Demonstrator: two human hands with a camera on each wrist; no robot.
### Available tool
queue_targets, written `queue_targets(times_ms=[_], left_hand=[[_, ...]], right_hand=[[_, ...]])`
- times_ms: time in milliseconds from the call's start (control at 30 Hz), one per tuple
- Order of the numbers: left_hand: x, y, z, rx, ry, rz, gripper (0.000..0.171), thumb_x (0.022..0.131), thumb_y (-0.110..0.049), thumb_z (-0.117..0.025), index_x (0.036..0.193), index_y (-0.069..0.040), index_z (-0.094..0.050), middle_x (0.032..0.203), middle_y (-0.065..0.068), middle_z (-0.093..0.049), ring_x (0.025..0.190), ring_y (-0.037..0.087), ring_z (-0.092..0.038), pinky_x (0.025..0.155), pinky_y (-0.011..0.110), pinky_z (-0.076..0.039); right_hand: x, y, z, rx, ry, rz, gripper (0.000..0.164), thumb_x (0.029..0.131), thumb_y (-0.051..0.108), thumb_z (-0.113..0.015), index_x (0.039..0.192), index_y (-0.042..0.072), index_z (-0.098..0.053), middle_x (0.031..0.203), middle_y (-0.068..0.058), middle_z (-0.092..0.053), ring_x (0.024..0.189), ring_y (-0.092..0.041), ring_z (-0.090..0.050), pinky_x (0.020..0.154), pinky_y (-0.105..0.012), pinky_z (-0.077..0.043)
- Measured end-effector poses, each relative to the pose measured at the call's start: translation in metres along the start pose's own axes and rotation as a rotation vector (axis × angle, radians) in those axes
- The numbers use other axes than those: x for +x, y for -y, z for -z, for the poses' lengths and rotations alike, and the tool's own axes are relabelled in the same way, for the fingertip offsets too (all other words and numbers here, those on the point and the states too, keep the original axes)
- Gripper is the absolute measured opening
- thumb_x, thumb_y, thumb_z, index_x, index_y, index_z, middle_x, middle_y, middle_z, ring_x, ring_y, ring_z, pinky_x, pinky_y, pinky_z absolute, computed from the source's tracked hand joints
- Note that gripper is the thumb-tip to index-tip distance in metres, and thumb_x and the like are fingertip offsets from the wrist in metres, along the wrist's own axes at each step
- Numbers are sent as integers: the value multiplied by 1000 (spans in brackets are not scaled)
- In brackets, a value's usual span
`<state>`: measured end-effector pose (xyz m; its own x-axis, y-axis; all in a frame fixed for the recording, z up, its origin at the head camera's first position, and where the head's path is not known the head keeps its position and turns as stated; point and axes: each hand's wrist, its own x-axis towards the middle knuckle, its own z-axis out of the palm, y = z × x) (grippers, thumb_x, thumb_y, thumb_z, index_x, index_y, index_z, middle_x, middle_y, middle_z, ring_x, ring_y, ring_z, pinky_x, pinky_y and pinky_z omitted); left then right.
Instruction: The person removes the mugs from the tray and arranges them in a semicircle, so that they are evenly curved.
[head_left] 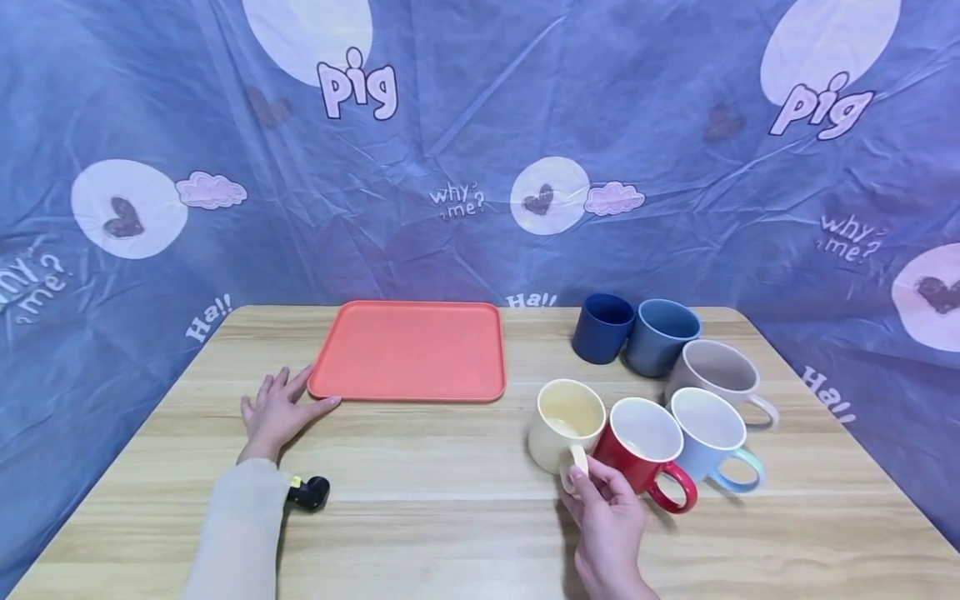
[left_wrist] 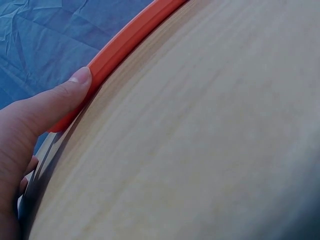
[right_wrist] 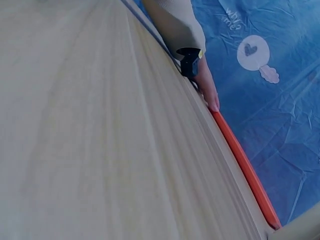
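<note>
A cream mug [head_left: 564, 433] stands upright at the left of a mug group, its handle toward me. My right hand [head_left: 611, 521] pinches that handle between thumb and fingers. Only a sliver of the cream mug [right_wrist: 300, 227] shows at the lower right of the right wrist view. At the near left corner of a coral-red tray [head_left: 408, 350], my left hand [head_left: 279, 412] rests with fingers spread. Its thumb lies on the near edge of the tray [left_wrist: 125, 37] in the left wrist view. Right beside the cream mug is a red mug [head_left: 633, 454] with a white inside.
Right of the red mug stands a light blue mug [head_left: 705, 437], with a grey-beige mug [head_left: 712, 379] behind it. Farther back are a slate-blue cup [head_left: 660, 342] and a navy cup [head_left: 602, 329]. A patterned blue cloth [head_left: 465, 125] hangs behind the wooden table [head_left: 420, 500].
</note>
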<state>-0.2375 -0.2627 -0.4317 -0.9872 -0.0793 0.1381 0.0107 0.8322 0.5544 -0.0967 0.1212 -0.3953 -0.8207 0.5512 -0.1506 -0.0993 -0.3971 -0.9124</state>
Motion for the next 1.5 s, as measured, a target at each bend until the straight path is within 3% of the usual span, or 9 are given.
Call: queue_targets(times_ms=[767,1000,1200,1333,1500], left_hand=[[-2,0,0,0,2,-1,88,66,-63,-58,135,-16,-31,136,27,-15,124,44,-2,86,62,14],[-2,-3,2,-3,7,0,87,66,-62,-58,135,-15,-31,136,28,-15,124,44,-2,86,62,14],[-2,-3,2,-10,8,0,88,66,-62,-58,135,-15,-31,136,28,-15,124,43,-2,86,62,14],[-1,-1,1,-8,12,-2,87,66,-62,-58,135,-16,-31,136,28,-15,124,43,-1,86,62,14],[-1,0,1,-6,13,-2,87,67,-63,-57,135,-16,-30,136,27,-15,123,44,-1,86,63,14]], right_hand=[[0,-3,-8,0,-52,66,13,79,-5,-58,86,4,-62,73,-4,-57,63,-10,-58,54,-25,-50],[8,-20,-3,-78,-20,251,16,77,-5,-60,92,-4,-58,74,-6,-60,65,-10,-60,55,-26,-50],[3,-15,-6,-194,-1,406,20,76,-14,-55,95,-14,-53,76,-13,-59,64,-10,-59,53,-24,-50],[3,-15,-5,-227,31,476,21,74,-18,-54,94,-15,-52,77,-17,-57,64,-9,-59,53,-22,-49],[5,-19,-1,-327,87,627,22,72,-19,-56,93,-14,-52,77,-22,-55,66,-6,-58,53,-19,-49]])
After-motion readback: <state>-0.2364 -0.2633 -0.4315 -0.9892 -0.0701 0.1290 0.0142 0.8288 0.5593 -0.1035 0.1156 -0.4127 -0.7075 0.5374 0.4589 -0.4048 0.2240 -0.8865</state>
